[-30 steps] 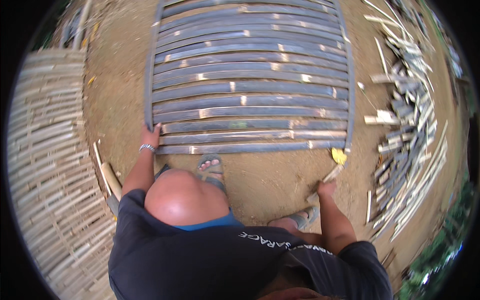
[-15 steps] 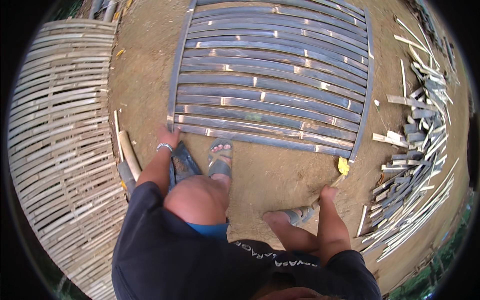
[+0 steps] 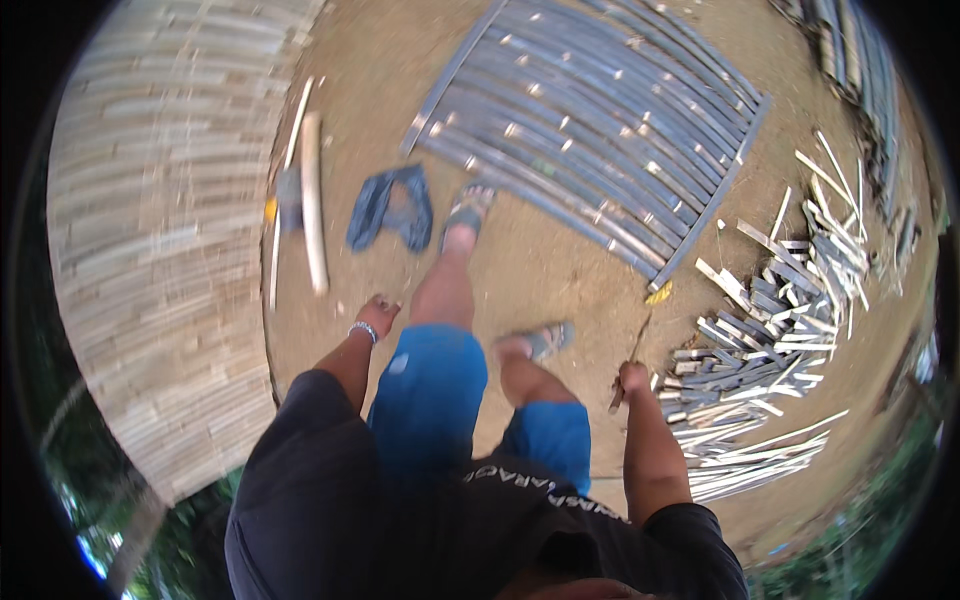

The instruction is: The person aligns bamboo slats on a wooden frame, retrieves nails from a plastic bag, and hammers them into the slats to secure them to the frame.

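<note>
"Which step is in hand?"

"I judge that you are between two pieces of work on the slatted bamboo panel. It lies on the ground in front of you, and neither of your hands touches it."

"What does the next move call for?"

"If the panel needs more work, it calls, I think, for a step nearer and a low bend, with the thin tool turned away from your left leg."

"And how do the hands stand?"

"Your left hand hangs beside that leg, holding nothing, the fingers somewhat apart. Your right hand is closed around the thin tool, perhaps a knife; I cannot tell surely. The right forearm reaches forward, and the tool points towards the yellow piece near the closest corner of the panel."
</note>
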Motion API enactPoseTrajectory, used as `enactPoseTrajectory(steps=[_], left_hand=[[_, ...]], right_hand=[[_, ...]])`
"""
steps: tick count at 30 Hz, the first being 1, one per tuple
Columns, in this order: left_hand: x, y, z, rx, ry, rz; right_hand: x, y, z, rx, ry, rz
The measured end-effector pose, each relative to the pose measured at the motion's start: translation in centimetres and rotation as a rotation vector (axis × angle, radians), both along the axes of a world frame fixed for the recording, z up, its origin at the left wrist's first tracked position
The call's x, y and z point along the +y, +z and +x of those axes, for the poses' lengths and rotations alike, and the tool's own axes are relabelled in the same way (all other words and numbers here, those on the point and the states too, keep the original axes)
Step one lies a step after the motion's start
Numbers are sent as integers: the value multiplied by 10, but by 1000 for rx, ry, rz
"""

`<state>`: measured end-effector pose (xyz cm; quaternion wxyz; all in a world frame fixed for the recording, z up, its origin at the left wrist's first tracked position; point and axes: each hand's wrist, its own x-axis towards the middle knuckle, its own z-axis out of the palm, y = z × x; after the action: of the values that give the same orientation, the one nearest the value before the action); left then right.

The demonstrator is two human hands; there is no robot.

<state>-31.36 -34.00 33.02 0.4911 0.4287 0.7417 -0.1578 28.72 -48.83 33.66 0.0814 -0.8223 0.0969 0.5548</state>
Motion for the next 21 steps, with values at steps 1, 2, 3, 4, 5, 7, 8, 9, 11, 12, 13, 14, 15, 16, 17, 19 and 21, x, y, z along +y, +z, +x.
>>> enactPoseTrajectory(steps=[1, 2, 3, 4, 5, 7, 8, 9, 11, 12, 13, 14, 15, 16, 17, 19, 21], left_hand=[[-12, 29, 3, 4, 35, -41], [-46, 44, -2, 51, 52, -78], [-82, 59, -9, 104, 71, -105], [-113, 68, -13, 152, 89, -130], [-139, 79, -23, 91, -88, -194], [-170, 95, -22, 135, 67, -286], [-178, 97, -22, 157, 144, -333], [-179, 90, -26, 125, 144, -371], [-195, 26, -50, 91, 41, -280], [-193, -6, -62, 69, -21, -236], [-167, -23, -60, 59, 5, -153], [-128, -31, -50, 43, 35, -77], [-100, -44, -47, 52, 123, -36], [-72, -59, -46, 72, 196, 15], [-41, -79, -48, 144, 119, 48], [23, -119, -61, 226, 60, 104], [69, -148, -75, 294, 64, 110]], right_hand=[[2, 11, 3, 45, 83, 33], [-2, 24, 3, 93, 162, 65], [4, 44, 0, 78, 380, 78], [16, 68, -4, 60, 595, 95], [23, 83, -7, 39, 805, 115], [1, 76, 7, -18, 1060, 178], [-7, 71, 11, -46, 1186, 211], [-7, 73, 8, -13, 1157, 124], [-12, 67, -3, 43, 1164, -12], [-20, 64, -6, 65, 1155, -86], [-40, 48, 2, 112, 1305, -87], [-72, 16, 23, 160, 1454, -100], [-86, -9, 31, 223, 1608, -102], [-73, -7, 8, 169, 1481, -125], [-42, 14, -34, 116, 1347, -145], [-31, -3, -62, -37, 1268, -103], [-24, -27, -80, 123, 1132, -151]])
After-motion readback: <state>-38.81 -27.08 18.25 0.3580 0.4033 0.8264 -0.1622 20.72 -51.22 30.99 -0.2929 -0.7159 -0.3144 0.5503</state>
